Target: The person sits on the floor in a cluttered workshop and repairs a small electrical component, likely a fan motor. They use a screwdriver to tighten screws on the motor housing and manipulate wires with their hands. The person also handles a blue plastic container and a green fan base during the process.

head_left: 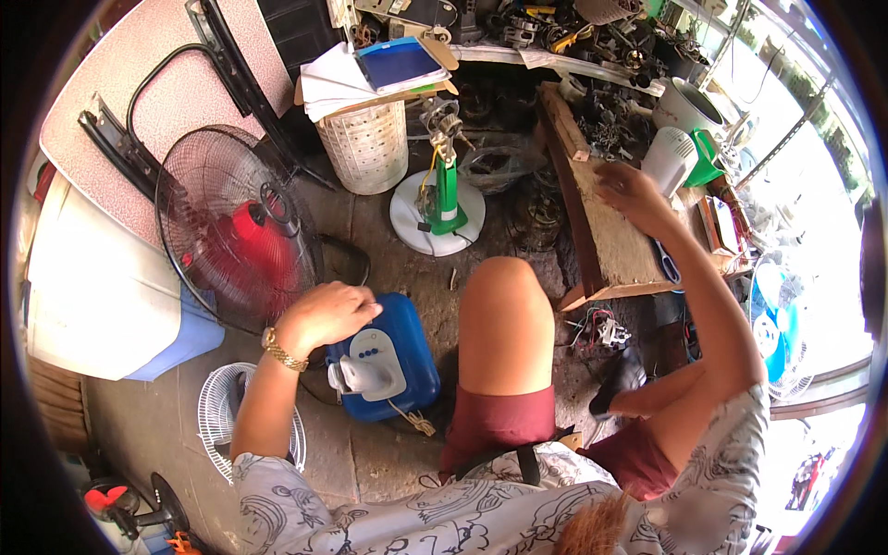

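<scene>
My left hand [331, 313], with a gold-coloured watch [283, 350] on its wrist, is over the upper left edge of a blue fan base [421, 356]. Its fingers curl downward, and anything inside them is hidden. A light grey control panel with several blue buttons [370, 353] and a pale socket piece [363, 376] tops the base. Over the wooden bench [615, 245] on the right, my right hand [636, 196] has bent, partly spread fingers, with nothing visible in them. Blue-handled scissors [666, 263] lie on the bench below it.
A fan with a red motor [254, 242] stands at left beside a white cooler box [102, 277]. White fan grille [215, 407] rests on the floor. Ahead, a green-posted fan stand [447, 199] has a round white base. Small wired parts [606, 328] lie beneath the bench.
</scene>
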Available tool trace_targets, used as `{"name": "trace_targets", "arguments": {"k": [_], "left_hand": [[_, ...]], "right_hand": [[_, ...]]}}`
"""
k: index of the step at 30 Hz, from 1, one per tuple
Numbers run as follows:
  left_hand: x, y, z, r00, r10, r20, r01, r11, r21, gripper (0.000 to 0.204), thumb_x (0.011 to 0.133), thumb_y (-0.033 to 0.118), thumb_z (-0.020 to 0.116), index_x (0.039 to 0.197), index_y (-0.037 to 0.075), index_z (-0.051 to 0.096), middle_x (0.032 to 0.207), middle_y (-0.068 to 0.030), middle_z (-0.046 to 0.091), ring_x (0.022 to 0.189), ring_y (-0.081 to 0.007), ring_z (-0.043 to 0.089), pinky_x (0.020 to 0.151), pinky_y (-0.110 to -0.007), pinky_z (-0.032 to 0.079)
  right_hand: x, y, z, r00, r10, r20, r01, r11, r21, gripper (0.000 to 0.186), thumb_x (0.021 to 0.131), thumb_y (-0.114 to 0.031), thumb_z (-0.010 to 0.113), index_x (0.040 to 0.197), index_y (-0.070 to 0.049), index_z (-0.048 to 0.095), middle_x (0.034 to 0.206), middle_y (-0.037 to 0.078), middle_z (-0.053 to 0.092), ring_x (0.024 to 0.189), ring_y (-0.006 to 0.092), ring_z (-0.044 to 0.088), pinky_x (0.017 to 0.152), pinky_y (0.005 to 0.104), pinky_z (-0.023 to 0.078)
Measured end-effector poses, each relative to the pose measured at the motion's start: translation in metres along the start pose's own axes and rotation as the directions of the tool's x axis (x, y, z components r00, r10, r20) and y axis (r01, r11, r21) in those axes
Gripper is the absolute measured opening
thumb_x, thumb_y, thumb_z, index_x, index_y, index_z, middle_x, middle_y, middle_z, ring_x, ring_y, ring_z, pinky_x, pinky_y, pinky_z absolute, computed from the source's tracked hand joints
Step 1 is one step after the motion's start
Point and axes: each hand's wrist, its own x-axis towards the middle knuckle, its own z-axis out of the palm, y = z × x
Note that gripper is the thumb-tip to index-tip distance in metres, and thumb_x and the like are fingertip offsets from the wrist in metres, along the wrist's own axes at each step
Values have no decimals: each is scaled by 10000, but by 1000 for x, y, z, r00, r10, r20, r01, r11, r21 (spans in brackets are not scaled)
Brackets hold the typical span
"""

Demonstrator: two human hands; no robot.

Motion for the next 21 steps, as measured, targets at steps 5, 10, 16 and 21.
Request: {"name": "trace_targets", "arguments": {"k": [5, 10, 16, 21], "left_hand": [[93, 13, -16, 1000, 27, 8, -27, 1000, 10, 325, 907, 316, 503, 951, 22, 635, 786, -193, 656, 697, -322, 650, 688, -424, 505], [200, -26, -1, 991, -103, -83, 90, 985, -144, 403, 875, 330, 546, 1058, -23, 609, 747, -164, 657, 740, -285, 664, 693, -387, 510], [262, -55, 40, 845, -264, -465, -88, 789, -608, 539, 792, 199, 626, 1252, -40, 480, 1122, -219, 594, 1002, -315, 604, 858, -359, 468], [276, -70, 59, 784, -414, -462, -51, 699, -713, 563, 769, 126, 629, 1280, -41, 460, 1171, -211, 556, 1073, -304, 564, 905, -357, 445]], "right_hand": [[141, -1, 115, 1000, -12, -29, 11, 1000, -28, 861, 754, -520, 707, 1288, 86, 407, 1129, 259, 605, 1084, 369, 586, 917, 384, 460], [236, -51, 177, 982, 4, -191, 27, 987, 160, 1111, 601, -513, 819, 1392, 32, 261, 1273, 323, 480, 1214, 414, 471, 999, 408, 407], [251, -42, 196, 994, -30, 104, -14, 920, 393, 861, 575, -215, 854, 1282, -49, 393, 992, 200, 652, 937, 317, 641, 803, 386, 505], [227, -24, 191, 967, -234, -100, 254, 911, 324, 683, 635, -90, 811, 1186, -32, 412, 899, 120, 643, 627, 157, 609, 498, 300, 503]]}}
